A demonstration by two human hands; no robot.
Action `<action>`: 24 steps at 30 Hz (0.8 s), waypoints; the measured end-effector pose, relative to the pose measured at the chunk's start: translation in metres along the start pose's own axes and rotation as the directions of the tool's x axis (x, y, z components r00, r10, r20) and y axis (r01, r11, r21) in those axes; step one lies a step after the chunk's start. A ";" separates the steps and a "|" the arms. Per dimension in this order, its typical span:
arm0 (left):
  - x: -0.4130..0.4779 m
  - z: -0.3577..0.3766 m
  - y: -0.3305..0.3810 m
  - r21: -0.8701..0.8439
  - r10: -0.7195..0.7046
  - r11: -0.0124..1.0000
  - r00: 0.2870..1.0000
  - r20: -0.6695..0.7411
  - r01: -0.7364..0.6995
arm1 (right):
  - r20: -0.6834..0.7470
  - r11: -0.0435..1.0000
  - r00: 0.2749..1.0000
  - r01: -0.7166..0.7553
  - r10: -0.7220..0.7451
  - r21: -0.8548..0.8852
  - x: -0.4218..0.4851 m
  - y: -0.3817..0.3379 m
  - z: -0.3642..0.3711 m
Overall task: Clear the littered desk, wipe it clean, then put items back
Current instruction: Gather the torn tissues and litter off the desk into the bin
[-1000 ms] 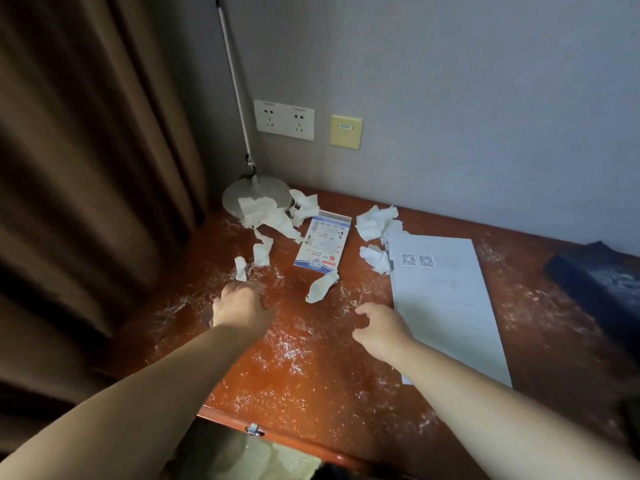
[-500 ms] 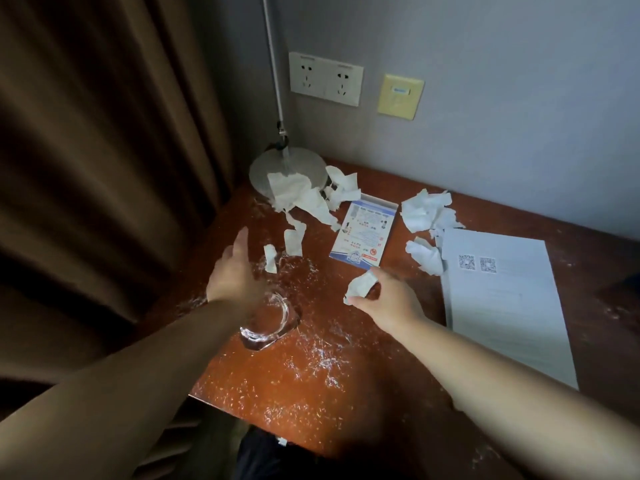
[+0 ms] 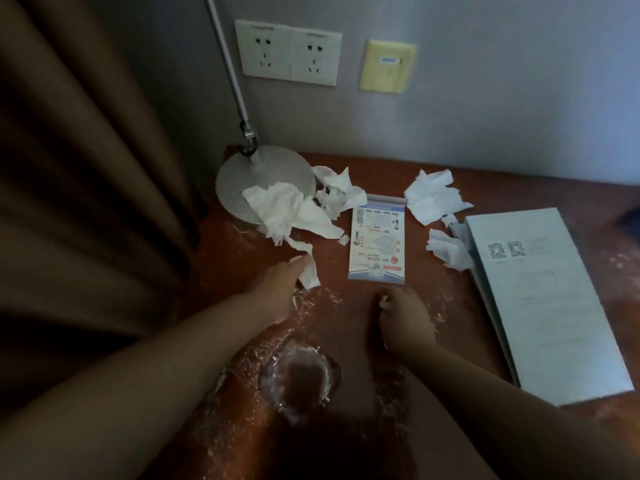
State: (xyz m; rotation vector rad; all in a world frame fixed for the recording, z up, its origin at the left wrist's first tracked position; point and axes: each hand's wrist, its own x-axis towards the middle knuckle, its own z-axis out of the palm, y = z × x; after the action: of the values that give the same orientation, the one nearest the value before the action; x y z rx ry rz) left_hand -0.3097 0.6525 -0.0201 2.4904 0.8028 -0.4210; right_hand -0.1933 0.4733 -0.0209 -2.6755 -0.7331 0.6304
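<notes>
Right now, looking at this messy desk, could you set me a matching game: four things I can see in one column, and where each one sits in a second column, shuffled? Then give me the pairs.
1. glass ashtray
2. printed packet
3. yellow wall plate
4. lamp base

A. on the wall, right of the double socket
B. back left corner, partly under torn tissue
C. closest to the viewer of the four
D. lying flat, just beyond the right hand

Pairs: 1-C, 2-D, 3-A, 4-B.
</notes>
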 end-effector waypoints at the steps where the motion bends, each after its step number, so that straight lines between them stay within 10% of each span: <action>1: 0.005 -0.001 0.000 0.001 0.031 1.000 0.999 0.004 -0.031 | -0.011 1.000 1.000 0.004 -0.004 0.008 -0.003 -0.001 0.004; 11: 0.010 0.005 0.019 0.076 0.208 0.976 0.976 -0.065 -0.203 | -0.112 0.998 0.994 -0.001 0.007 0.060 -0.018 0.007 -0.007; 16: 0.003 -0.014 0.047 0.059 0.308 0.950 0.896 -0.318 -0.306 | -0.202 0.997 0.979 -0.011 0.026 0.076 -0.001 0.011 -0.026; 20: 0.011 -0.045 0.046 0.036 0.133 0.990 0.848 -0.514 -0.134 | -0.251 1.000 0.968 -0.014 0.010 -0.012 0.023 0.024 -0.044; 24: 0.037 -0.056 0.026 -0.031 -0.146 0.989 0.929 -0.340 0.144 | -0.199 0.993 0.980 -0.043 0.020 -0.109 0.058 0.042 -0.060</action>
State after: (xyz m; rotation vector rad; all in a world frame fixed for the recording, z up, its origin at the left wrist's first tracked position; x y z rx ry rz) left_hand -0.2574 0.6815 0.0200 2.5427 1.1258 -0.0294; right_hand -0.1019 0.4603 -0.0044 -2.8058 -0.6916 0.3318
